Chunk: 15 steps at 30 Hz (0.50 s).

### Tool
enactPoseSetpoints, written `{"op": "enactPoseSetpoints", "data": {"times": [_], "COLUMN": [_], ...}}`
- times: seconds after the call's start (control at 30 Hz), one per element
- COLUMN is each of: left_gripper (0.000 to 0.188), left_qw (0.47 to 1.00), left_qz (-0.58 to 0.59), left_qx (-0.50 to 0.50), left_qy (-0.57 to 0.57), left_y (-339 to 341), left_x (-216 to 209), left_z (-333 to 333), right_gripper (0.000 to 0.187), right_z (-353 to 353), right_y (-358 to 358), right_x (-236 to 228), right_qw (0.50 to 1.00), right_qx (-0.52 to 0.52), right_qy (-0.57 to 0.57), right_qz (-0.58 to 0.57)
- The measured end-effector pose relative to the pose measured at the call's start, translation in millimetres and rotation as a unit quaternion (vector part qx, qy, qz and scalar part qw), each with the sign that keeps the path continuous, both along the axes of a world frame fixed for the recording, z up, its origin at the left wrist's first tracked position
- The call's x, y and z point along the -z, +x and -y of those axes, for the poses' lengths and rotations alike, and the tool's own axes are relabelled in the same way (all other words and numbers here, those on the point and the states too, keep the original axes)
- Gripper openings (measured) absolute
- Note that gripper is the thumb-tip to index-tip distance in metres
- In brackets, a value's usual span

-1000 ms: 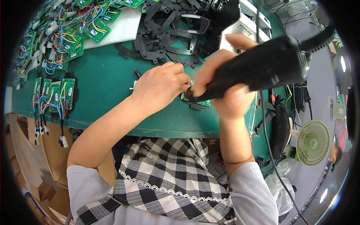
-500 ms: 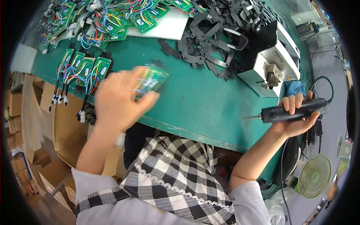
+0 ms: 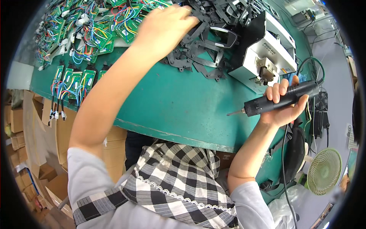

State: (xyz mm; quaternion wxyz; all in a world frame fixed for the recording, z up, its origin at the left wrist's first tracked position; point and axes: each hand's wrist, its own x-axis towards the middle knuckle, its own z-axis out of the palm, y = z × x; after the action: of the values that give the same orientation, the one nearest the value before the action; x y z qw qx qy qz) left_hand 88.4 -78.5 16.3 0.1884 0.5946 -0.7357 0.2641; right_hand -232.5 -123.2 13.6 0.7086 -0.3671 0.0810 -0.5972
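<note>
My left hand (image 3: 164, 30) is stretched out over the far side of the table, fingers apart, with no object visible in it. It hovers at the near-left edge of a heap of black plastic brackets (image 3: 206, 42), beside a pile of green circuit boards (image 3: 101, 38) with coloured wires. My right hand (image 3: 284, 103) is wrapped around a black electric screwdriver (image 3: 263, 105), its bit pointing left above the table. A row of wired circuit boards (image 3: 75, 81) lies at the table's left, its right end partly hidden behind my left forearm.
A white and black box-shaped device (image 3: 267, 53) with a metal fitting stands right of the brackets. The green table (image 3: 171, 103) has its near edge before my checked apron. Cardboard boxes (image 3: 49, 171) stand at lower left; a green fan (image 3: 324, 171) is at right.
My left hand has let go of the circuit board it held and moved away and to the right, to the brackets. The screwdriver in my right hand appears slightly further left and higher.
</note>
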Motion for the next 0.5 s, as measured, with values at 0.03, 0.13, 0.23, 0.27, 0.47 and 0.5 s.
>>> {"op": "enactPoseSetpoints", "data": {"times": [0.03,0.13,0.23,0.27,0.47,0.5], "left_gripper": [0.026,0.014,0.009,0.007,0.027,0.029], "left_qw": [0.985,0.971,0.958,0.961,0.995,0.988], "left_qz": [0.11,0.165,0.196,0.183,-0.051,-0.148], "left_qx": [0.082,0.17,0.196,0.195,0.059,0.031], "left_qy": [-0.1,-0.036,-0.066,-0.067,-0.067,-0.014], "left_y": [4,1,5,5,-1,-17], "left_x": [2,9,-4,-16,-14,-14], "left_z": [25,59,61,52,-6,-19], "right_gripper": [0.056,0.056,0.057,0.057,0.058,0.059], "right_z": [-1,-2,1,2,1,1], "right_y": [-1,-9,-19,-20,-26,-26], "right_x": [-1,-1,-1,-2,-9,-9], "right_qw": [1.0,1.0,0.999,0.997,0.984,0.984], "right_qx": [-0.006,0.011,-0.032,-0.06,-0.13,-0.128], "right_qy": [-0.004,-0.012,-0.026,-0.023,-0.041,-0.042], "right_qz": [0.001,-0.017,0.022,0.05,0.115,0.118]}}
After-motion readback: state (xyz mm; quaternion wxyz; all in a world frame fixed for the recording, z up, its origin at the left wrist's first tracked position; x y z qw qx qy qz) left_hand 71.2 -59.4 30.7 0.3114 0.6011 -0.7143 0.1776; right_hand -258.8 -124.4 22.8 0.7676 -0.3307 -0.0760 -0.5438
